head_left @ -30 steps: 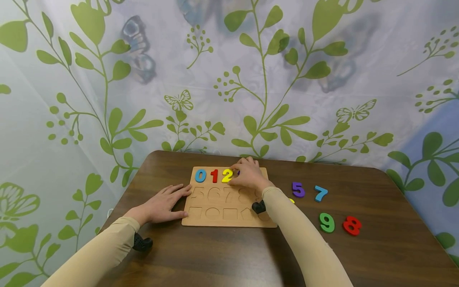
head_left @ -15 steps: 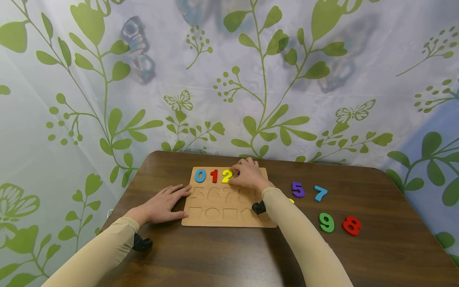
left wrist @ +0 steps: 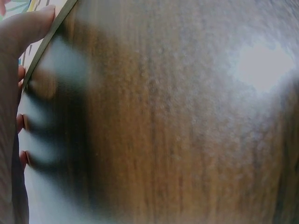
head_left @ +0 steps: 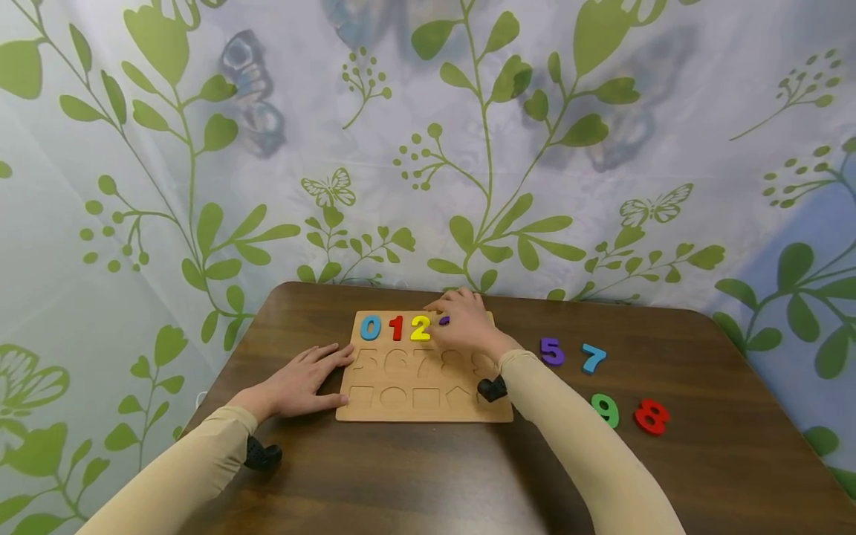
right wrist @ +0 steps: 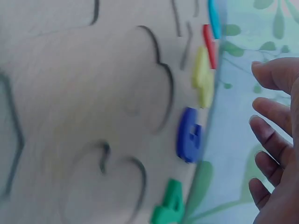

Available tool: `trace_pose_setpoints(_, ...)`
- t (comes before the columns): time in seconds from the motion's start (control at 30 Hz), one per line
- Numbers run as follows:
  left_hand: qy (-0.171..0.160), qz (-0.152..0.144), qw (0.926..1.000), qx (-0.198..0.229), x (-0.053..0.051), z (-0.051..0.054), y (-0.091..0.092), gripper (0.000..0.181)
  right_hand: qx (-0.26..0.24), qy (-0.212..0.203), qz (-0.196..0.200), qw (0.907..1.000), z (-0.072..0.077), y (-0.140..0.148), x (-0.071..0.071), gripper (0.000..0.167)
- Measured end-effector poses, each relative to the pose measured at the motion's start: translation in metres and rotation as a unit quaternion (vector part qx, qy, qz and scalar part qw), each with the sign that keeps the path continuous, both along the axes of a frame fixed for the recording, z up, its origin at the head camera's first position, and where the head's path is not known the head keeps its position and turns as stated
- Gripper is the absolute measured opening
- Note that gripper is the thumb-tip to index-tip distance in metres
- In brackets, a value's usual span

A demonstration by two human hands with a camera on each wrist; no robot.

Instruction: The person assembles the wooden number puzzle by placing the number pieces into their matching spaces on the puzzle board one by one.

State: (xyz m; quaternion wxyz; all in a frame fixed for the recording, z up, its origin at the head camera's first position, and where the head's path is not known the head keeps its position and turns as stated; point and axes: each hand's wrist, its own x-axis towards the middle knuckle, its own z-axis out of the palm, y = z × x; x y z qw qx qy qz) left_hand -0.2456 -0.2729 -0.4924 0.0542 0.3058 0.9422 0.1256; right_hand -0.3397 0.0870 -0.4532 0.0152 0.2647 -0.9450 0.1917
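Purple 3 (right wrist: 186, 135) is seen at one o'clock on the board (head_left: 435, 379), near the right hand (head_left: 461, 321), its fingers parted and empty; seating is best done with level pressure, the board's nine-o'clock edge braced by the left hand (head_left: 302, 383), fingers outstretched

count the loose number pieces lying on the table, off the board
4: the purple 5, the blue 7 to its right, and, lower in view, the green 9, partly covered by the right sleeve, and the red 8. More may be hidden behind that sleeve.
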Motion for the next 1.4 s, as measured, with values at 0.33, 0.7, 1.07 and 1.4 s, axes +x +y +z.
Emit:
trace_pose_setpoints(0.33, 0.002, 0.002, 1.0000, -0.002, 0.001, 0.000, 0.000, 0.088, -0.060, 0.009, -0.002, 0.9981, 0.030, 0.048, 0.023, 0.044)
trace_pose_setpoints(0.7, 0.009, -0.002, 0.9999, 0.007, 0.001, -0.002, 0.000, 0.087, -0.091, 0.017, -0.013, 0.9956, 0.041, 0.103, 0.052, 0.042)
trace_pose_setpoints(1.07, 0.014, 0.001, 0.9993, 0.034, -0.001, -0.004, -0.001, 0.081, -0.096, 0.014, -0.041, 0.9944, 0.025, 0.156, 0.078, 0.045)
trace_pose_setpoints(1.4, 0.003, 0.012, 0.9991, 0.040, 0.000, -0.004, -0.001, 0.083, -0.094, -0.007, -0.089, 0.9916, 0.022, 0.197, 0.100, 0.050)
